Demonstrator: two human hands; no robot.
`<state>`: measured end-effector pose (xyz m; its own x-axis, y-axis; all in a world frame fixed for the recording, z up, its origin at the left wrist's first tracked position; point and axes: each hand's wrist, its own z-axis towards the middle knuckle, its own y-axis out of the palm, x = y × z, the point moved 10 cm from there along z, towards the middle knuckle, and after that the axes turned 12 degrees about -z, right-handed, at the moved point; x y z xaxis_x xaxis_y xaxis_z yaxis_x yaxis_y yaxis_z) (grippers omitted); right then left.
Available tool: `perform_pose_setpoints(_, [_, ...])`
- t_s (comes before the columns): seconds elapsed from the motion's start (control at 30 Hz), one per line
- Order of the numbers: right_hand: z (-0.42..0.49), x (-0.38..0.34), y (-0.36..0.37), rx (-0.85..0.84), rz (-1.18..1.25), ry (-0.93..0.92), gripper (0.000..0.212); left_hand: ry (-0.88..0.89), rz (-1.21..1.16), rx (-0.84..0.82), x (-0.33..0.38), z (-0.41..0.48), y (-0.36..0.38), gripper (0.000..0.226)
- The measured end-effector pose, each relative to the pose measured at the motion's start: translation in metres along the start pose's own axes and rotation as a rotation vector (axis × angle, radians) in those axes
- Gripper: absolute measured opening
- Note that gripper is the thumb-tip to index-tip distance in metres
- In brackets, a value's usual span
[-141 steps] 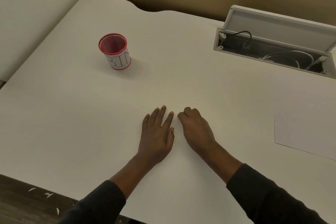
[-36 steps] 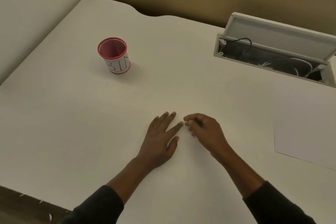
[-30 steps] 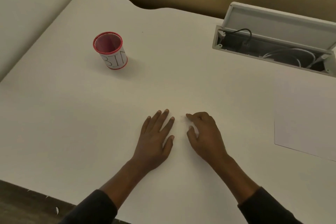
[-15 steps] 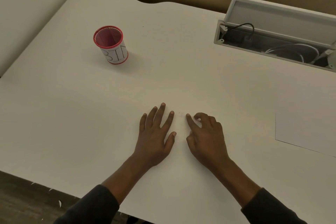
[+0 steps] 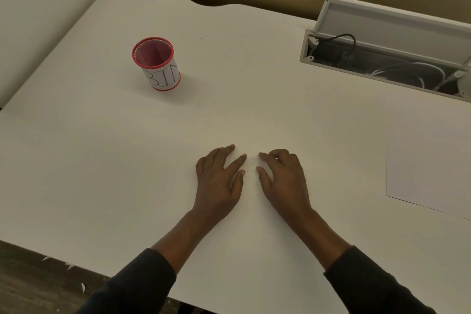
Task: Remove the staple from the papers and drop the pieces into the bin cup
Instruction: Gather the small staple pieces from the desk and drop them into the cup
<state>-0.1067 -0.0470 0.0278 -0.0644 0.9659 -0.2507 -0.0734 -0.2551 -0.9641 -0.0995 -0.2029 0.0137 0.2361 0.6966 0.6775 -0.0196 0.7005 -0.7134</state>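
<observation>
The step in hand looked like the prying itself, with nothing yet carried to the cup (image 5: 156, 64). Both hands lay on the tabletop (image 5: 102, 148) well apart from the cup, to its right and nearer the person. The left hand (image 5: 219, 183) was flat and open, fingers straight and spread, pressing down as if to pin the papers. The papers themselves could not be told from the white surface. The right hand (image 5: 284, 181), just beside it and farther from the cup, was half curled. Its forefinger (image 5: 265, 158) and thumb had their tips down and apart, and no hold on anything showed. Between the two hands' fingertips sat a faint mark, probably the staple (image 5: 252, 159), though too small to be sure. A loose sheet (image 5: 428, 173) lay far to the right of the cup. The next move would likely call for a nail under the staple to lift it while the left hand pressed down. After that, a firm pinch would be needed before the long reach leftward to the cup, since so small a piece could slip.
</observation>
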Motion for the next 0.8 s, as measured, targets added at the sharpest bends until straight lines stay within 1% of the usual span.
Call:
perform_pose_setpoints(0.13, [0.010, -0.016, -0.001, 0.007, -0.004, -0.082, 0.027, 0.003, -0.020, 0.072, -0.003, 0.005, -0.005, 0.031])
perform_pose_setpoints(0.27, [0.013, -0.032, 0.003, 0.018, -0.145, -0.173, 0.009, 0.019, -0.017, 0.091, -0.002, 0.004, -0.005, 0.031])
perform_pose_setpoints(0.43, [0.014, -0.047, 0.001, 0.059, -0.223, -0.274, 0.021, 0.018, -0.014, 0.087, -0.001, 0.003, -0.006, 0.032])
perform_pose_setpoints(0.57, [0.016, -0.062, -0.009, 0.129, -0.281, -0.382, 0.017, 0.015, -0.018, 0.088, -0.001, 0.003, -0.006, 0.031])
perform_pose_setpoints(0.6, [0.017, -0.063, -0.010, 0.137, -0.289, -0.403, 0.019, 0.017, -0.018, 0.091, 0.000, 0.003, -0.006, 0.031])
perform_pose_setpoints(0.7, [0.018, -0.064, -0.009, 0.149, -0.299, -0.439, 0.033, 0.021, -0.017, 0.092, 0.001, 0.003, -0.007, 0.031])
perform_pose_setpoints(0.8, [0.018, -0.064, -0.008, 0.153, -0.297, -0.469, 0.035, 0.023, -0.014, 0.091, 0.002, 0.003, -0.007, 0.032])
